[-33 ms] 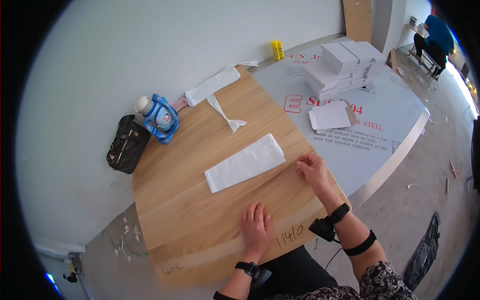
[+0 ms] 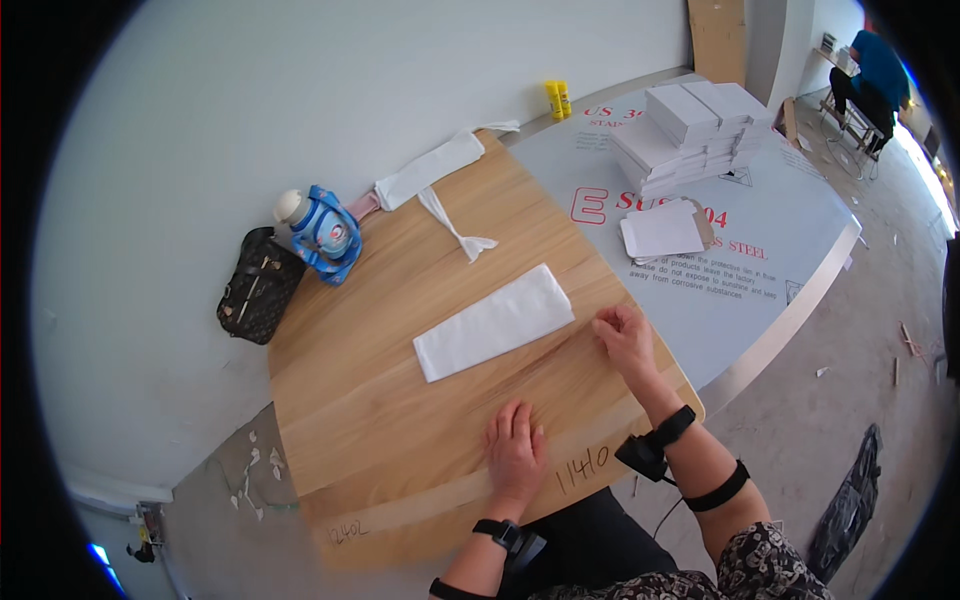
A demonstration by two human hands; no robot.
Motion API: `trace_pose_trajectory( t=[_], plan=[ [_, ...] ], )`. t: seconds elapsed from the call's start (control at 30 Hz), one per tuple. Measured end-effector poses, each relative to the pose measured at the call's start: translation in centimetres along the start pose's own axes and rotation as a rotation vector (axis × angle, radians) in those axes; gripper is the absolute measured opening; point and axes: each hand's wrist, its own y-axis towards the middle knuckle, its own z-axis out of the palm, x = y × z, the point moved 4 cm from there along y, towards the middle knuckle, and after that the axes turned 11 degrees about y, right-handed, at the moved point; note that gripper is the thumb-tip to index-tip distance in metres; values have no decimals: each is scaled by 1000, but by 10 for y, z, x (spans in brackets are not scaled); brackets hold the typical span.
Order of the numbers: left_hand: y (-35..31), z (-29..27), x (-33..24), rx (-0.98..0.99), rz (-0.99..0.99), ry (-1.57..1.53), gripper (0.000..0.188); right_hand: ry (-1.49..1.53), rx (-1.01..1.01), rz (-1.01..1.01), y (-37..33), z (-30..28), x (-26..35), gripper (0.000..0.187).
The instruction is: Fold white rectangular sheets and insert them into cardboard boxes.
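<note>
A folded white cloth (image 2: 493, 322) lies flat and slantwise on the wooden tabletop (image 2: 370, 420). Below its right half, near the table's front edge, my left hand (image 2: 515, 455) rests palm down with its fingers stretched out, apart from the cloth. Just right of the cloth's right end is my right hand (image 2: 625, 340), resting by the table's right edge. Its fingers are curled in, and nothing shows in them. Neither hand touches the cloth.
Farther back lie another folded white cloth (image 2: 430, 172) and a white strip (image 2: 455, 225). A blue bottle (image 2: 328, 235) and a dark handbag (image 2: 262, 287) stand at left. White boxes (image 2: 685, 140), flat white pieces (image 2: 660, 232) and yellow tubes (image 2: 553, 100) sit at right. A person (image 2: 878, 75) sits beyond.
</note>
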Motion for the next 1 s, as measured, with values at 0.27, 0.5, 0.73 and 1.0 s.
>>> trace_pose_trajectory(
  t=[0.27,0.5,0.73,1.0],
  plan=[
    [23,-5,90,-240,-489,-345,22,-530,-82,-1,30,31,31,37],
    [105,-13,154,38,-834,144,44,-787,-106,-19,34,64,43,39],
    [105,-1,154,89,-759,191,31,-828,-45,-70,25,79,29,27],
    [4,-35,161,-91,-635,-234,25,-608,168,-261,-65,75,20,11]
  ],
)
